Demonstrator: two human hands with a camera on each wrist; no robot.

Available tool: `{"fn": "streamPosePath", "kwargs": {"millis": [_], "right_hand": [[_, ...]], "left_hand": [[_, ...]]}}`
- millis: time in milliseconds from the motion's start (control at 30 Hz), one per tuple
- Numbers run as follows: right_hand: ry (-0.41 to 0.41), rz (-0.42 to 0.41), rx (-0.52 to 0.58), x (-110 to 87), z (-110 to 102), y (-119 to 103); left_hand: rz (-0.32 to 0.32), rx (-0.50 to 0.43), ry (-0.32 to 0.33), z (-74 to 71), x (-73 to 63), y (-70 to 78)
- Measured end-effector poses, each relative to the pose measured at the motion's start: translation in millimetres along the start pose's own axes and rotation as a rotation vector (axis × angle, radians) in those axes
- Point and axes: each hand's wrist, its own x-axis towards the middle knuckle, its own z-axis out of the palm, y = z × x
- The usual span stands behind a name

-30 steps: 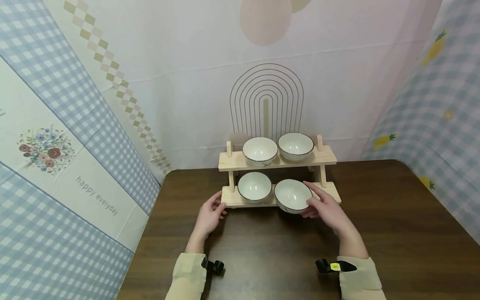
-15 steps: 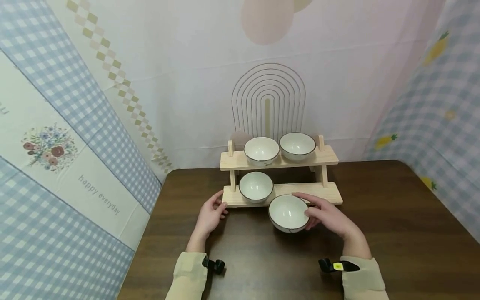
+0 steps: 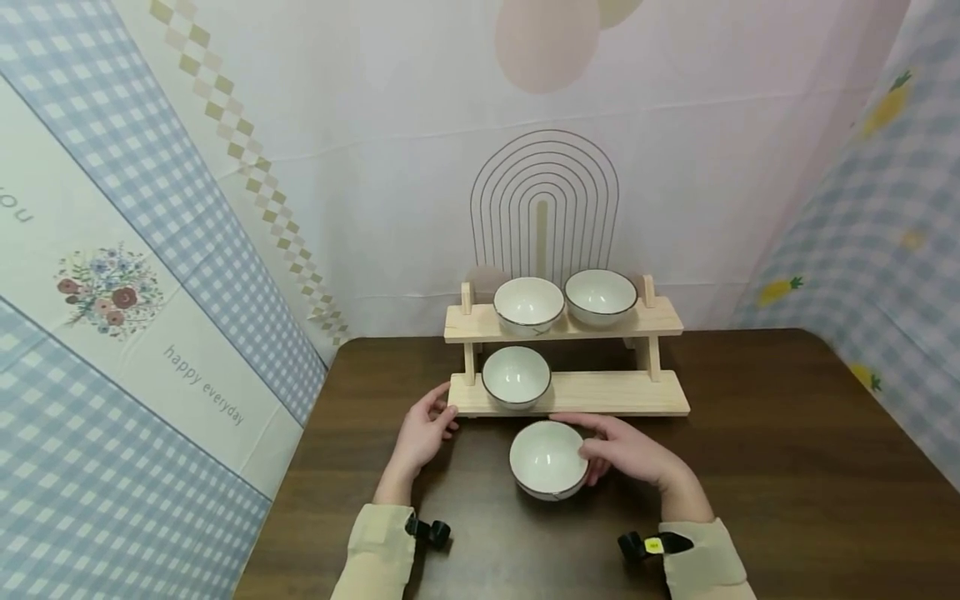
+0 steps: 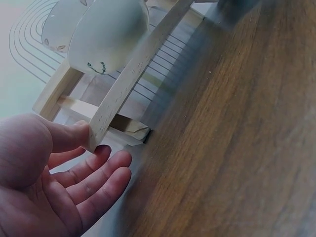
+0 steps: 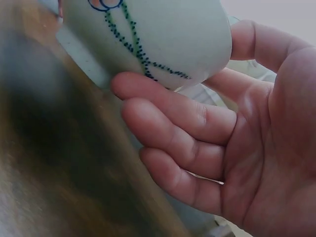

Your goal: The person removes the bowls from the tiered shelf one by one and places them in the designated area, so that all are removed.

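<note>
My right hand (image 3: 626,450) holds a white bowl (image 3: 547,458) with a dark rim above the table, in front of the rack. In the right wrist view the thumb is at the side of the bowl (image 5: 163,39), and fingers lie against its underside; a blue and green plant pattern shows. My left hand (image 3: 422,429) pinches the left end of the lower board of a two-tier wooden rack (image 3: 615,392). The left wrist view shows the thumb on that board (image 4: 123,91). Another bowl (image 3: 516,377) sits on the lower tier at the left.
Two more bowls stand side by side on the upper tier, a left bowl (image 3: 528,304) and a right bowl (image 3: 600,296). The rack rests on a brown wooden table (image 3: 787,467). Behind it hangs a pale printed cloth (image 3: 390,208), with checked cloths at both sides.
My right hand has taken the bowl off the lower tier's right part and brought it nearer to me and leftward. The left hand has stayed on the rack's end.
</note>
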Motion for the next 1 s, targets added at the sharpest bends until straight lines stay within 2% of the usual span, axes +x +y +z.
{"fn": "streamPosePath", "kwargs": {"millis": [167,433,733,1000], "right_hand": [[-0.026,0.013,-0.003,7.0,11,-3],[-0.062,0.012,0.061,21.6,38,-8],[-0.011,0.052,0.123,42.5,75,-8],[0.046,0.084,0.159,49.4,91,-8]], "left_hand": [[0.005,0.0,0.004,-0.2,0.4,0.7],[0.007,-0.012,0.003,1.2,1.9,0.8],[0.004,-0.01,0.004,1.0,-0.2,-1.2],[0.0,-0.012,0.007,1.8,-1.9,-0.4]]}}
